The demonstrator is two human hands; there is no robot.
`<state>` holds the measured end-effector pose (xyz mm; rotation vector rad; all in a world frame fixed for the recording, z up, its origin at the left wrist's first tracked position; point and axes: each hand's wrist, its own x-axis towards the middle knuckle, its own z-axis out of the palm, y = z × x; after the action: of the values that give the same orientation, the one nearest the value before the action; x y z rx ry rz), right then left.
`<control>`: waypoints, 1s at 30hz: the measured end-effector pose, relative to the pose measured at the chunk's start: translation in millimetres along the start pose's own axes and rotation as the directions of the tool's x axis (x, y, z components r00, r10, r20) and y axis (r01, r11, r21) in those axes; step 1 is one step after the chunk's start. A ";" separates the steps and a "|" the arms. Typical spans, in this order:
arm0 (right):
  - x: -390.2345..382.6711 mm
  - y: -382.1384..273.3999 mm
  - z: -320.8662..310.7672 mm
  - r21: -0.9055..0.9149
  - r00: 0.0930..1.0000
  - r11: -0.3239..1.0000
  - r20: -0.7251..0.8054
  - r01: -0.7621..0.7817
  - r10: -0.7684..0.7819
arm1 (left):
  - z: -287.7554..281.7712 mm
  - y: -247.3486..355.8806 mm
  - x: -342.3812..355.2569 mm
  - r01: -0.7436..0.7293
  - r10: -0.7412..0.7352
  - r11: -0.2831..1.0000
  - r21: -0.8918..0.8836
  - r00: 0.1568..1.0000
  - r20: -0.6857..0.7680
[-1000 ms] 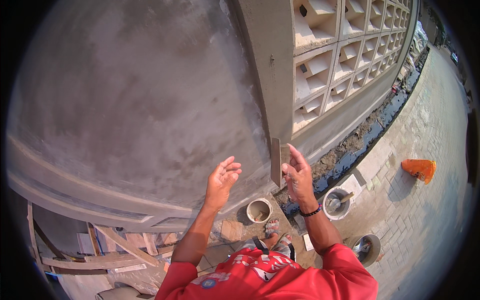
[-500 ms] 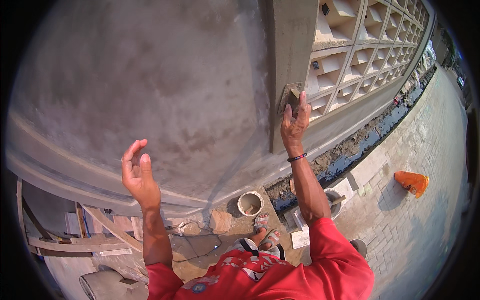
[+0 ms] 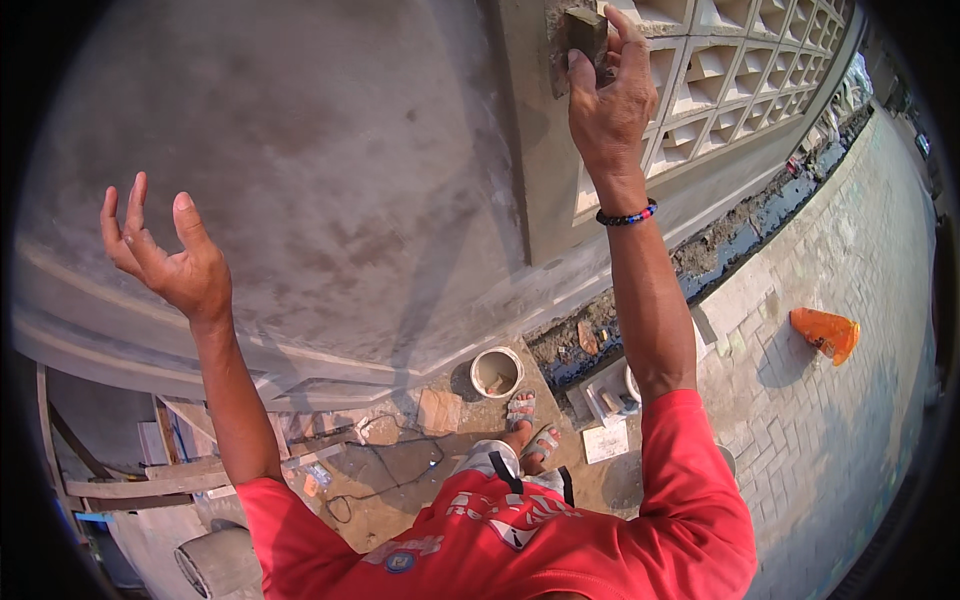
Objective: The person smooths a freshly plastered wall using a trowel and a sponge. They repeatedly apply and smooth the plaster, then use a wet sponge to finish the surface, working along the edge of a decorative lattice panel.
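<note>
My right hand [image 3: 615, 110] is raised high, fingers wrapped round the block handle of a plastering float [image 3: 585, 32]. The float's flat plate lies against a narrow grey plastered pillar [image 3: 535, 150], beside a panel of pale ventilation blocks [image 3: 705, 75]. Part of the handle is hidden behind my fingers. Out to the left, my left hand [image 3: 170, 260] is lifted with nothing in it, its fingers spread and slightly curled. Behind it stands a broad grey wall [image 3: 350, 170] with damp, patchy plaster.
A white bucket [image 3: 497, 373] stands by my feet near the wall base. A muddy drain [image 3: 735, 245] runs along the right, beside paving [image 3: 800, 420] with an orange bag-like object [image 3: 825, 335]. Timber planks [image 3: 150, 488], a cable [image 3: 385, 480] and a cylinder [image 3: 220, 562] lie lower left.
My right hand has slid the float upward along the pillar. My left hand has moved left and up, its fingers spreading wider. The view has shifted slightly.
</note>
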<state>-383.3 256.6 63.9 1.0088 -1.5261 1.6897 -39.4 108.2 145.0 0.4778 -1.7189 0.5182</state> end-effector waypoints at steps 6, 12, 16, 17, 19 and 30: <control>-195.0 83.8 15.1 -0.106 0.931 0.927 0.025 -0.360 0.364 | 49.6 -47.4 2.4 -0.106 0.134 0.947 0.305 0.988 -0.073; -315.3 134.8 -33.4 -0.108 0.734 0.728 -0.035 -0.677 0.678 | 51.8 -57.3 0.7 -0.161 0.195 0.914 0.372 0.979 -0.057; -284.9 95.6 -34.7 0.138 0.681 0.683 -0.070 -0.717 0.729 | 51.1 -57.1 -5.2 -0.136 0.166 0.917 0.374 0.985 -0.047; -275.6 86.2 -30.5 0.151 0.713 0.709 -0.030 -0.689 0.700 | 54.1 -55.0 -5.2 -0.136 0.166 0.920 0.366 0.985 -0.052; -263.8 72.2 -12.2 0.119 0.840 0.835 -0.016 -0.537 0.543 | 53.5 -53.8 -4.7 -0.136 0.167 0.921 0.365 0.985 -0.054; -231.9 112.2 23.4 0.008 0.823 0.834 -0.157 -0.552 0.546 | 48.5 -64.7 -2.3 -0.221 0.260 0.906 0.360 0.964 -0.063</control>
<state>-360.4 227.8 -192.1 0.4099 -1.8510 2.0545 -40.4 27.5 139.4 0.4796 -1.5918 1.0242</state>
